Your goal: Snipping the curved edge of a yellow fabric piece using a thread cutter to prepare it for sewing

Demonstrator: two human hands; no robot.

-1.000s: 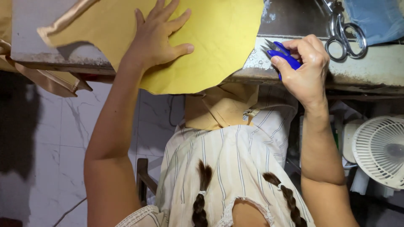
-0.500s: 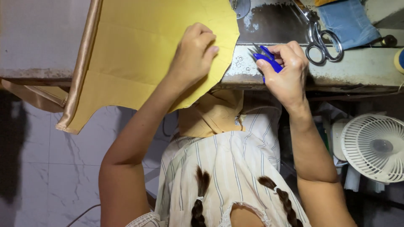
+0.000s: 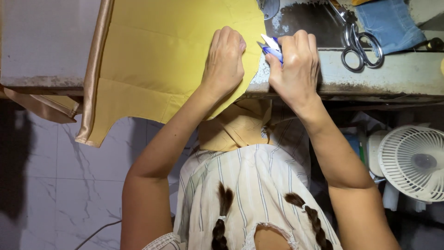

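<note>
A piece of yellow fabric [image 3: 162, 60] with a shiny satin edge lies over the worn table [image 3: 397, 76] and hangs off its near edge. My left hand [image 3: 225, 58] presses down on the fabric near its curved right edge, fingers bent. My right hand [image 3: 296, 65] grips a small blue thread snipper [image 3: 272, 48], its tip touching the fabric's edge just right of my left hand.
Steel scissors [image 3: 354, 39] and a blue denim piece [image 3: 388, 21] lie on the table at the right. A white fan [image 3: 414, 162] stands on the floor at the lower right. More tan fabric [image 3: 240, 125] rests in my lap, and a satin strip [image 3: 41, 106] hangs at the left.
The yellow fabric has slid and turned to the left across the table. Both hands have come closer together, and the snipper now meets the fabric's edge.
</note>
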